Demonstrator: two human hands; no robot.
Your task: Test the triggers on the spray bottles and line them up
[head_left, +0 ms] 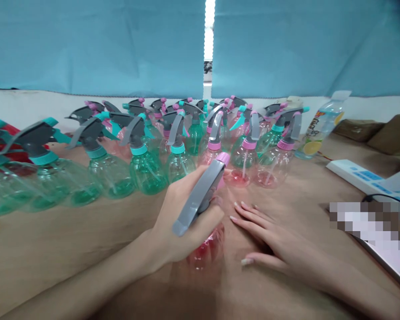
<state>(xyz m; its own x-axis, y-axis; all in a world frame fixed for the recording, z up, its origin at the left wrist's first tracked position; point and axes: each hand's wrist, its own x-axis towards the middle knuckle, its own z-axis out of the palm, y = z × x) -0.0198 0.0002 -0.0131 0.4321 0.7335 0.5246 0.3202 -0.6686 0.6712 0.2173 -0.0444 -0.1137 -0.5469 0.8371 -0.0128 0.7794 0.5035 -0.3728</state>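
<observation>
My left hand point(186, 213) is wrapped round the neck of a pink spray bottle point(205, 251) with a grey lever and a pink nozzle. The hand hides its collar and most of its trigger; the ribbed pink body shows below. To the right, my right hand point(270, 235) lies on the brown table point(113, 249) with fingers stretched out, apart from the bottle. Just beyond stand a pink-collared spray bottle point(243, 164) with a little red liquid and a green spray bottle point(148, 173) with a turquoise collar.
Several more green and pink spray bottles fill the back of the table in rows. At the right are a lemon drink bottle point(323, 124), a white power strip point(356, 175), brown boxes point(391, 133) and a partly pixelated flat device point(386, 244). A blue curtain point(86, 49) hangs behind.
</observation>
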